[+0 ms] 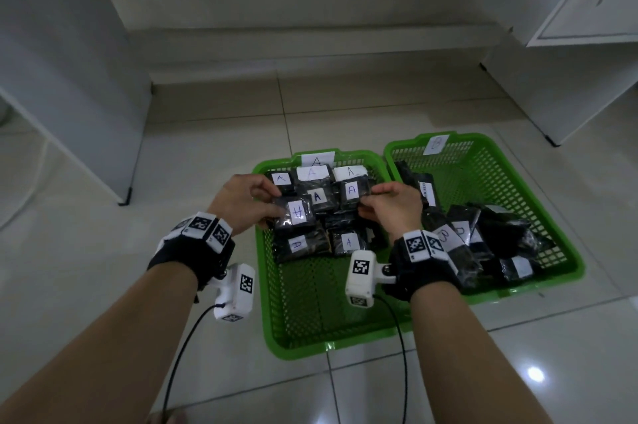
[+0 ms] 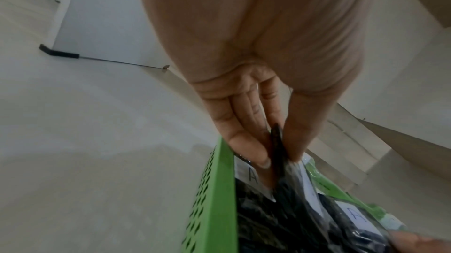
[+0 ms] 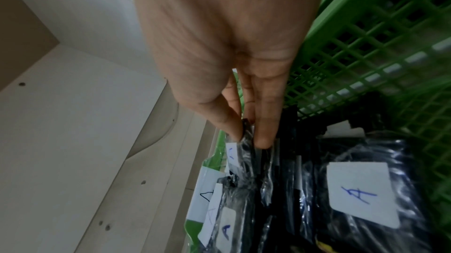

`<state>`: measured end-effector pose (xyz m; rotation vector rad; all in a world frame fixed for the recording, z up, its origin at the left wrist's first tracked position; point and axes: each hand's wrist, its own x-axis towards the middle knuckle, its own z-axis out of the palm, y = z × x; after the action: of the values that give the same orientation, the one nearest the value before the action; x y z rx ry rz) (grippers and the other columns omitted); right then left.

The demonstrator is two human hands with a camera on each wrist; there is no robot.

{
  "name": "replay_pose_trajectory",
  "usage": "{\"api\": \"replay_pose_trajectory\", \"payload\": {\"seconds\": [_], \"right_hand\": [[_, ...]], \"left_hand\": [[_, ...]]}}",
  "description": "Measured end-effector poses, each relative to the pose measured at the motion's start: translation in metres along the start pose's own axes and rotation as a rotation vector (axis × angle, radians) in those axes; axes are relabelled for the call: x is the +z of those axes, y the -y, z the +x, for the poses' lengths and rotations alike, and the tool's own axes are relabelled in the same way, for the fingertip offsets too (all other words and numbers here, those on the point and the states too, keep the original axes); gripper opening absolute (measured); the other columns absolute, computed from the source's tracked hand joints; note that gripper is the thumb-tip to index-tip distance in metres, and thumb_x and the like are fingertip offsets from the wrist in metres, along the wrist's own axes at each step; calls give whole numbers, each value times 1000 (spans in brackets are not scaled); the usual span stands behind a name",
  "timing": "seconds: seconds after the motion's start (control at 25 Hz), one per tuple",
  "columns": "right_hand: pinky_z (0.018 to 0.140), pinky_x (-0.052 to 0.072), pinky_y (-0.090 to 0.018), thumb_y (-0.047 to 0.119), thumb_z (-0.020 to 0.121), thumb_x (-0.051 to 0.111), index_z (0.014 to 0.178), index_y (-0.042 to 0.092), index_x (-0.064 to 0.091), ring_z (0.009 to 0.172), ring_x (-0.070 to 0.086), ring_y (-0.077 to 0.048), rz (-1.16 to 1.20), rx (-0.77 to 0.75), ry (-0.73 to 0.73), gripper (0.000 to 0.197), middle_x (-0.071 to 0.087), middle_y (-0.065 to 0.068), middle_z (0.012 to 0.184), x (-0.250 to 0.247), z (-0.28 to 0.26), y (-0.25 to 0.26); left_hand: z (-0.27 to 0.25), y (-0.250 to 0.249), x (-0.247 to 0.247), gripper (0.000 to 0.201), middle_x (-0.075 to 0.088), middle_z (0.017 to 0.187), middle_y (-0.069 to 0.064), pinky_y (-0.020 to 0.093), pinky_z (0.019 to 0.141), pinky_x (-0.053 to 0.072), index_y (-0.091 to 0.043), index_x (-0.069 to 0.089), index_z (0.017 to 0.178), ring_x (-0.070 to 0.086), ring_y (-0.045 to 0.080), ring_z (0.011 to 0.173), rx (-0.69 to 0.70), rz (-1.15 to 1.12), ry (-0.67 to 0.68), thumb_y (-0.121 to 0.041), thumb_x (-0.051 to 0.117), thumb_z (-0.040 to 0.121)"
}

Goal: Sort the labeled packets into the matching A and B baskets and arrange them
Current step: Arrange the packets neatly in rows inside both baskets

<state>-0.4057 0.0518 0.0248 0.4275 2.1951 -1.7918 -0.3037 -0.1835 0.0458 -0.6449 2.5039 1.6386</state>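
The packets (image 1: 352, 195) are glossy, crinkled black plastic with matt white paper labels. The baskets (image 1: 303, 320) are green perforated plastic. The floor (image 1: 103, 251) is smooth, shiny tile.

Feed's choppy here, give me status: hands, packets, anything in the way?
Left hand pinches an A packet; right hand pinches another A packet. Both over basket A. Nothing in the way.

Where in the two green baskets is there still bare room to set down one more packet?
In the A basket, the near mesh floor is bare, below the lowest row of A packets; its far half is crowded. In the B basket, the far right part is bare; B packets pile along its left and near sides.
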Motion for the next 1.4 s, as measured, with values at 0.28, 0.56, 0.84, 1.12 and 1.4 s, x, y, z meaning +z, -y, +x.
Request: {"api": "replay_pose_trajectory", "payload": {"seconds": [0.28, 0.56, 0.84, 1.12, 1.4], "right_hand": [[73, 64, -43, -12, 81, 72, 94, 4, 68, 72, 76, -35, 48, -14, 38, 21, 73, -21, 90, -5, -4, 1], [66, 63, -28, -5, 87, 71, 114, 1, 71, 82, 75, -25, -71, -99, 56, 28, 73, -14, 105, -2, -8, -8], [90, 52, -23, 8, 88, 71, 110, 19, 77, 95, 65, -7, -539, -476, 8, 25, 72, 7, 110, 1, -14, -8], [65, 64, -39, 8, 87, 77, 108, 3, 68, 81, 77, -28, -161, -9, 407, 23, 77, -13, 96, -23, -29, 9], [52, 56, -33, -6, 78, 79, 91, -2, 68, 56, 72, -32, -175, 8, -13, 17, 74, -21, 74, -77, -10, 12]], "left_hand": [[-1, -2, 13, 26, 73, 90, 10, 27, 55, 58, -4, 64, 94, 73, 19, 62, 10, 85, 126, 2, 80, 74], [1, -2, 26, 28, 71, 96, 12, 35, 64, 63, -5, 65, 97, 75, 23, 70, 5, 3, 133, -2, 81, 75], [3, -1, 28, 28, 72, 95, 17, 36, 64, 63, -4, 65, 98, 74, 28, 78, -26, -103, 77, 2, 80, 75], [6, -17, 48, 32, 70, 104, 21, 33, 66, 63, 3, 60, 109, 74, 31, 83, 0, -293, 92, 4, 75, 80], [5, -23, 87, 20, 74, 87, -5, 27, 74, 59, -21, 76, 87, 69, 7, 75, 170, 332, 333, -4, 65, 89]]}}
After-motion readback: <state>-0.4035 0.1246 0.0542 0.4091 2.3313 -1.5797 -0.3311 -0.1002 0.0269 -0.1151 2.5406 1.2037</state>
